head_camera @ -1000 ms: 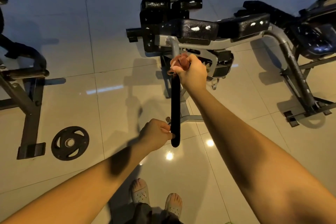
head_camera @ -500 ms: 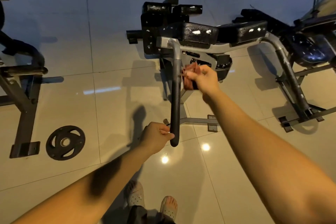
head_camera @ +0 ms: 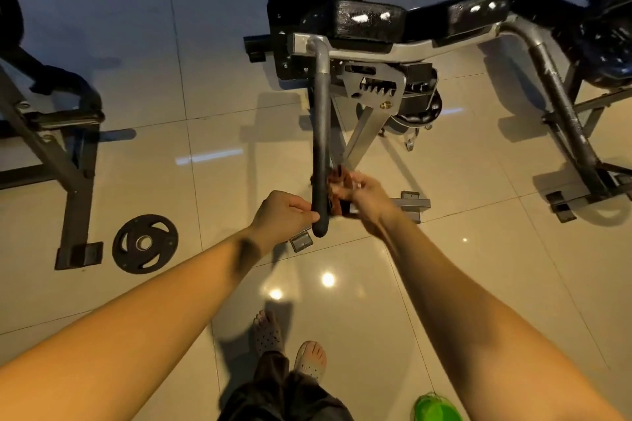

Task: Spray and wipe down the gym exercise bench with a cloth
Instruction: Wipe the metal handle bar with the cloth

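Two hands meet at the lower end of the handle bar in the head view, my only feed. The left hand has its fingers curled round the bar's dark grip just above its rounded tip. The right hand sits just to the right of the bar at about the same height, pinching a reddish-brown cloth bunched between fingers and thumb. The cloth touches the right side of the grip. That hand is a little blurred, so I cannot tell how many fingers are on the cloth.

The handle bar runs up from the hands to a grey elbow joined to the frame of the bench, whose black pads show bright glints along their tops. Under the pads I see a toothed adjuster plate and slanting steel legs standing on the tiled floor.

To the left a black weight plate lies on the floor beside the foot of another dark frame. Near the bottom edge I see two perforated clogs. To their right is a bright green object, too cut off to identify.
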